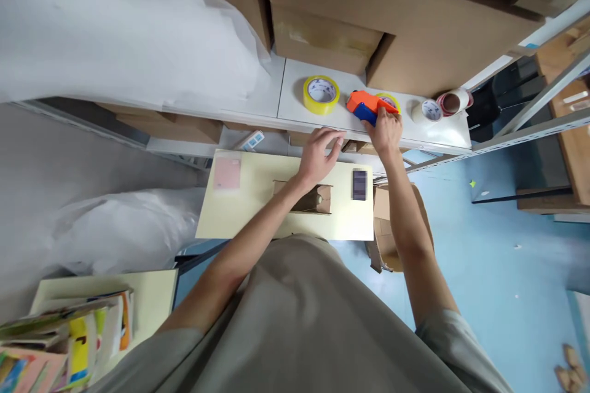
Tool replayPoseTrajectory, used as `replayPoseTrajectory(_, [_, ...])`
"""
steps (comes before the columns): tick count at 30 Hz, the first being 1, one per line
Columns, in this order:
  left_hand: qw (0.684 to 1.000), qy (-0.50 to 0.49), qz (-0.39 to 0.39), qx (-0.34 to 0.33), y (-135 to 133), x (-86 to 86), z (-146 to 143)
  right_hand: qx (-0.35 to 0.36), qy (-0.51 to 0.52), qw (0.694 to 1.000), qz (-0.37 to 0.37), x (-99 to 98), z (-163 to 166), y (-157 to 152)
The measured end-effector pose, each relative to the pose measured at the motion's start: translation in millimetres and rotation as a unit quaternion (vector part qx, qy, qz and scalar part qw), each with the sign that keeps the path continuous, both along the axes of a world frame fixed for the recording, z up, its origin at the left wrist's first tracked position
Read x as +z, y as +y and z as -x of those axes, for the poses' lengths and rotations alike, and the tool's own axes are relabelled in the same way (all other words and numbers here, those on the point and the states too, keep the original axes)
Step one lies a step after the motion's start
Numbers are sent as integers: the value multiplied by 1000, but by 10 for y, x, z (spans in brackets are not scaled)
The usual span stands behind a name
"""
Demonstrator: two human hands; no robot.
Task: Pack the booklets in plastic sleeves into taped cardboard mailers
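My right hand (386,131) reaches up to the white shelf (295,95) and is closed round the handle of an orange and blue tape dispenser (364,105) that lies on it. My left hand (319,153) hovers at the shelf's front edge with its fingers curled and apart, holding nothing. Just below it, a small open cardboard box (318,198) sits on the pale yellow table (258,209). A roll of yellow tape (321,94) lies on the shelf left of the dispenser.
More tape rolls (440,107) lie at the shelf's right end, under stacked cardboard boxes (396,18). A pink packet (227,173) and a dark phone (359,184) rest on the table. White wrapping foam (115,31) fills the left; books (69,338) lie at the lower left.
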State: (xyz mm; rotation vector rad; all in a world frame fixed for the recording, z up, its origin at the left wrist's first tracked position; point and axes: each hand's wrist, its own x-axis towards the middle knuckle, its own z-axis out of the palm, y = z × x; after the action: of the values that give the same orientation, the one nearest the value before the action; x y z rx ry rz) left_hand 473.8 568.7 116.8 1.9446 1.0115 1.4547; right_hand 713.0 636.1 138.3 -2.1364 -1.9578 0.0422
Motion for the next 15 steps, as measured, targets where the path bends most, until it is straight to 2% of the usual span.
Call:
replayPoseTrajectory(3, [997, -36, 64, -10, -292, -80, 156, -34, 82, 996, -1, 27, 220, -384])
replayPoseTrajectory(5, [991, -57, 116, -12, -521, -92, 284, -26, 200, 979, -4, 23, 428, -724])
replayPoseTrajectory(9, [977, -108, 184, -6, -956, -64, 553, 53, 450, 891, 34, 16, 952, -1388])
replayPoseTrajectory(12, [970, -119, 211, 11, -1215, -56, 775, 66, 526, 844, 79, 3, 1324, -1715])
replayPoseTrajectory(15, [966, -106, 235, 32, -1412, -81, 1006, 61, 548, 826, 115, -38, 1599, -1882])
